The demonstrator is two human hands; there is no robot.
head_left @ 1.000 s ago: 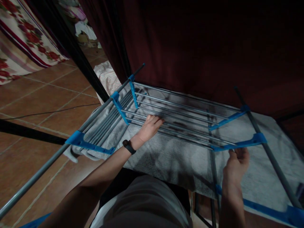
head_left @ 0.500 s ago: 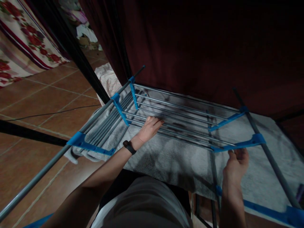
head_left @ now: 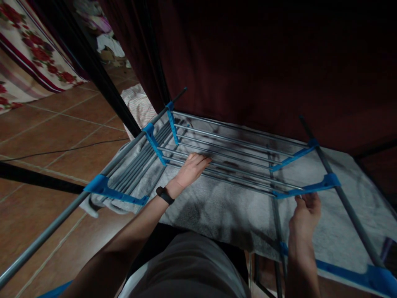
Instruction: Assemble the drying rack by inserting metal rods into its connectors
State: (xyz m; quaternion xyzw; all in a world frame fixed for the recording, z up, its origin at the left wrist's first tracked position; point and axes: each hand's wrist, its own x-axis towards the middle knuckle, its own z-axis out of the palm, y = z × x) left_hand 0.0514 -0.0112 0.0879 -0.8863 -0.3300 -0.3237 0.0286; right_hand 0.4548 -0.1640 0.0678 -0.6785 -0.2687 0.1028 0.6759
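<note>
A clothes drying rack [head_left: 235, 161] of grey metal rods and blue plastic joints stands in front of me. A grey towel [head_left: 223, 211] lies spread over its rods, under the top tier. My left hand [head_left: 192, 169], with a black band on the wrist, rests with fingers curled over the nearest rods of the top tier. My right hand [head_left: 305, 213] is raised just under a blue joint [head_left: 328, 182], fingers curled up against the rod end there.
A dark red curtain [head_left: 263, 62] hangs right behind the rack. The floor is brown tile [head_left: 52, 132] with a thin black cable across it. A flowered cloth [head_left: 27, 54] hangs at far left, and a striped cloth [head_left: 139, 105] lies by a black pole [head_left: 102, 82].
Both hands stay in place on the rack; only the view has shifted slightly.
</note>
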